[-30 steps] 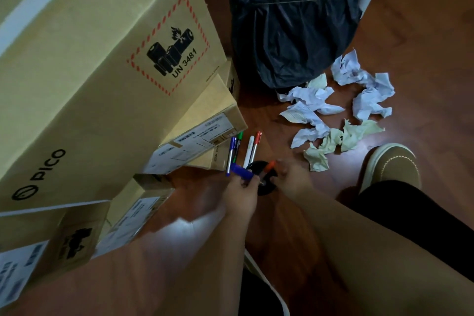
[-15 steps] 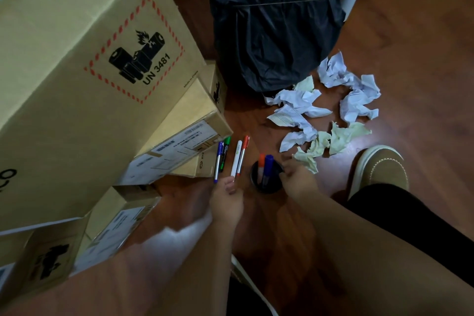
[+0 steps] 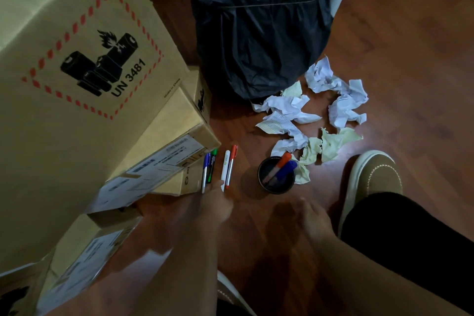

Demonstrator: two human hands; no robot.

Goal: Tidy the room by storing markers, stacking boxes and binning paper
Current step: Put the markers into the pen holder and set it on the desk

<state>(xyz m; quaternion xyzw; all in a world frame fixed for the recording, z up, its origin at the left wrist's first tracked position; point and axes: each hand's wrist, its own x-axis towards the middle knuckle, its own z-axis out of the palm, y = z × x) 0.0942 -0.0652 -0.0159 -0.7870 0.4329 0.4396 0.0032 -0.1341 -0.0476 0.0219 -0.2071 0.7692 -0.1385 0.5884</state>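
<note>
Leftmost, large carton point(image 3: 77, 64) marked "UN 3481"; labelled smaller boxes point(image 3: 164, 159) below; black-bagged bin point(image 3: 259, 33), crumpled paper point(image 3: 307, 115) beside; cup point(image 3: 276, 174) holding orange and blue markers; four markers point(image 3: 218, 167) on floor; left hand point(image 3: 215, 202) fingertips touching them, grip unclear; right hand point(image 3: 310, 215) blurred, empty.

"UN 3481" (battery hazard mark) on large box point(image 3: 77, 64)

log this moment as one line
left hand reaching four floor markers | right hand empty | black round cup: orange, blue markers | crumpled paper unbinned
</note>
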